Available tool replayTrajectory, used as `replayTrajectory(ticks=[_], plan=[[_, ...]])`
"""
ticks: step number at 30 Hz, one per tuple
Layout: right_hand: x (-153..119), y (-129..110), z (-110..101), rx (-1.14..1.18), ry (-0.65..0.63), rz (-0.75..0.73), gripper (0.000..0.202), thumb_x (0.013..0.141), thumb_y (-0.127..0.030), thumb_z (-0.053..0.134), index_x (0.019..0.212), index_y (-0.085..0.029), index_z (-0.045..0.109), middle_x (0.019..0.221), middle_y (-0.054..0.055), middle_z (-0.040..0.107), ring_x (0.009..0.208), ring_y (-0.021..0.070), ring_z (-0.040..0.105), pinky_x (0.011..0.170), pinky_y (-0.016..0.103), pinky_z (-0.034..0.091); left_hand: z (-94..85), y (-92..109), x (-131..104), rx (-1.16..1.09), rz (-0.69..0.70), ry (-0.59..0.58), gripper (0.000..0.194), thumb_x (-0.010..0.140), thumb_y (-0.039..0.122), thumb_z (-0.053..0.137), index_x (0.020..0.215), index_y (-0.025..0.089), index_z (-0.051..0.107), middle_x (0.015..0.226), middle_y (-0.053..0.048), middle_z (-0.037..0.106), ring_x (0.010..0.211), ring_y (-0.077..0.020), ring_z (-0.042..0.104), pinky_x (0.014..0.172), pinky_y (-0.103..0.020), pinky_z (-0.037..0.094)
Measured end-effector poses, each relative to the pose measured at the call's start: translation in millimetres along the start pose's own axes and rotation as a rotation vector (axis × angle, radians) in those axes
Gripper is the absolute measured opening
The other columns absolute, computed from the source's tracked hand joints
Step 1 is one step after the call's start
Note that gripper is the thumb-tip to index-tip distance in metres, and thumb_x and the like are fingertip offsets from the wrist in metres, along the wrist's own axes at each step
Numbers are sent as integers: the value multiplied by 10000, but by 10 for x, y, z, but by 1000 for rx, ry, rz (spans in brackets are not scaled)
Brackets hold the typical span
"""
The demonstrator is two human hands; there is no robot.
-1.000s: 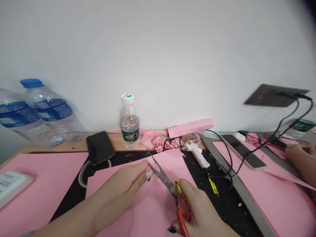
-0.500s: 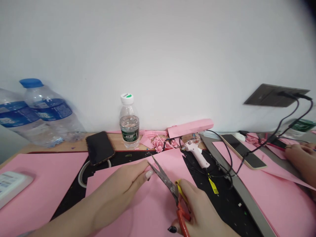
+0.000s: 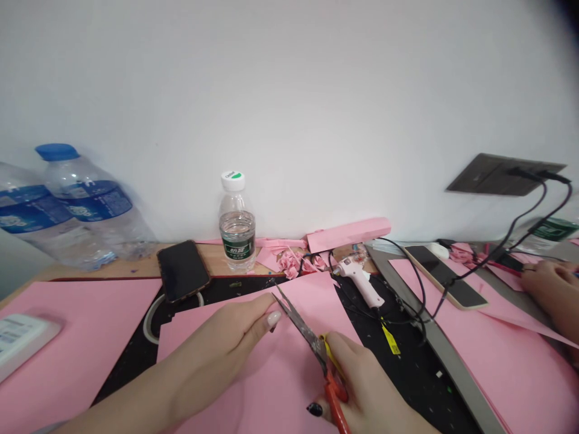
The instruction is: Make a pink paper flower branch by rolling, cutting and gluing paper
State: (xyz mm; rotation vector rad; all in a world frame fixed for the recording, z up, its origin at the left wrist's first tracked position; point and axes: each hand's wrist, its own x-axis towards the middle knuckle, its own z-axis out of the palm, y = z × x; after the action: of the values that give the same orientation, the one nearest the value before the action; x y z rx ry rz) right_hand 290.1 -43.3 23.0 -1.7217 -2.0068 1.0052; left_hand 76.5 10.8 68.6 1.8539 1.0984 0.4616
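My right hand grips a pair of scissors with red and yellow handles, one finger showing through by the red loop. The blades point away to the upper left and stand slightly apart, tips close to my left fingertips. My left hand is pinched, thumb against fingers, on a small piece of pink paper that is mostly hidden by the fingers. Both hands are over a stack of pink paper sheets. Beyond them lie crumpled pink paper flowers.
A pink glue gun with a black cord lies right of the stack. A water bottle, a phone and large bottles stand or lie along the wall. At far right, another person's hands work beside a second phone.
The scissor blades have closed a little, and my right fingers have drawn in with the handles. My left hand stays nearly in place.
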Motion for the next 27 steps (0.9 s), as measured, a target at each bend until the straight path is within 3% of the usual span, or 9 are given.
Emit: replayTrajectory(ticks=[6, 11, 17, 27], plan=[[3, 2, 18, 10, 4, 9, 388, 628, -243, 687, 640, -232, 298, 632, -59, 410, 538, 103, 333, 487, 230, 251, -26, -58, 4, -36, 30, -35, 329, 983, 411, 264, 800, 223, 462, 827, 42, 549, 750, -151, 469, 711, -240, 384], [-6, 47, 29, -4, 20, -2, 401, 634, -229, 674, 627, -233, 273, 619, -60, 392, 534, 101, 322, 483, 231, 243, -45, -6, 5, -50, -24, -67, 317, 980, 396, 270, 773, 219, 432, 813, 29, 527, 740, -155, 442, 696, -248, 377], [-9, 78, 48, -21, 37, -27, 410, 663, -249, 665, 621, -235, 257, 606, -61, 380, 531, 102, 318, 484, 232, 247, -71, 28, 8, -91, 18, -91, 300, 981, 379, 271, 800, 224, 453, 827, 21, 517, 756, -162, 451, 708, -250, 386], [2, 79, 61, -28, 52, -34, 388, 718, -267, 612, 612, -235, 240, 594, -57, 373, 525, 102, 311, 482, 232, 250, -36, -141, 12, -45, -30, -78, 346, 974, 464, 256, 777, 226, 411, 790, 30, 494, 736, -159, 442, 691, -270, 381]])
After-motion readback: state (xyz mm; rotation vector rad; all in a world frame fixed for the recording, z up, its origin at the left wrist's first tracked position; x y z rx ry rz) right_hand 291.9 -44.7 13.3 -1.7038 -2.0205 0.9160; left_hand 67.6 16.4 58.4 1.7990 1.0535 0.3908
